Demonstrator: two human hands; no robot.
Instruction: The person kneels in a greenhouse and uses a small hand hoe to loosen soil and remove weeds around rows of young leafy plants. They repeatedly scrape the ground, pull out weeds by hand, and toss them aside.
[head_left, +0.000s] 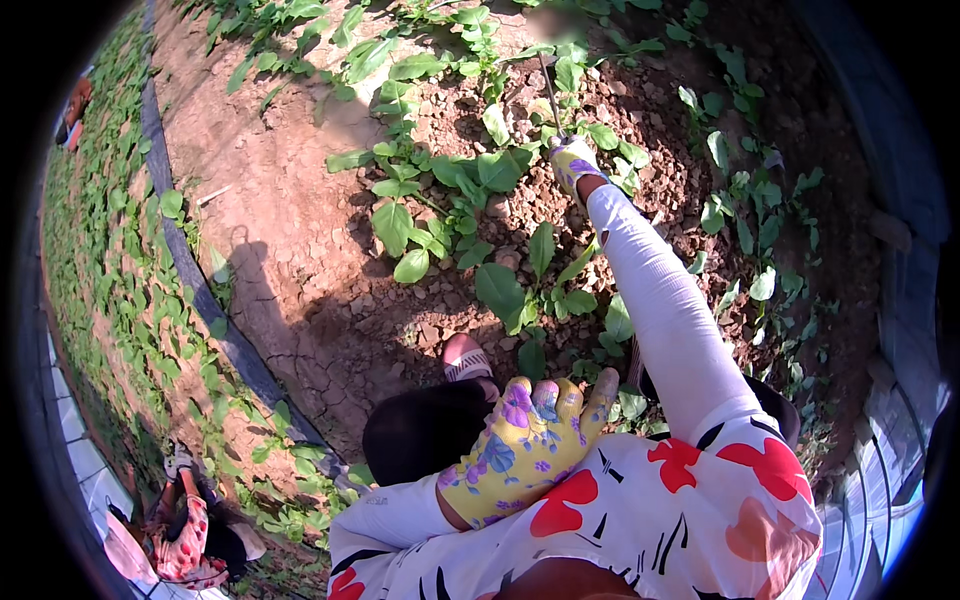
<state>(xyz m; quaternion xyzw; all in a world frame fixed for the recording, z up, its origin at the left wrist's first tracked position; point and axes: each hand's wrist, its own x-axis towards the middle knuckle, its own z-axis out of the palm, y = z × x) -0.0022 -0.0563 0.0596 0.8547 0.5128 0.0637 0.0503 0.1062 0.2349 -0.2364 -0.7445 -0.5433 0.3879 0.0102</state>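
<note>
My right hand (576, 161), in a yellow floral glove, reaches forward among leafy green plants. It is closed around a thin rod-like tool (550, 94) whose far end lies near a blurred patch at the top. Broken, crumbly soil (547, 206) surrounds that hand. My left hand (532, 439), in a matching glove, rests near my body above my knee, fingers somewhat spread and nothing visible in it; its palm is hidden. Between my hands grow broad-leaved plants (499, 292).
A pink shoe (466, 358) stands on the soil near the plants. A dark strip (176, 240) runs along the left, with more seedlings beyond it. A co-worker (184, 532) crouches at lower left, another person (75, 112) at upper left. Sheeting (911, 285) borders the right.
</note>
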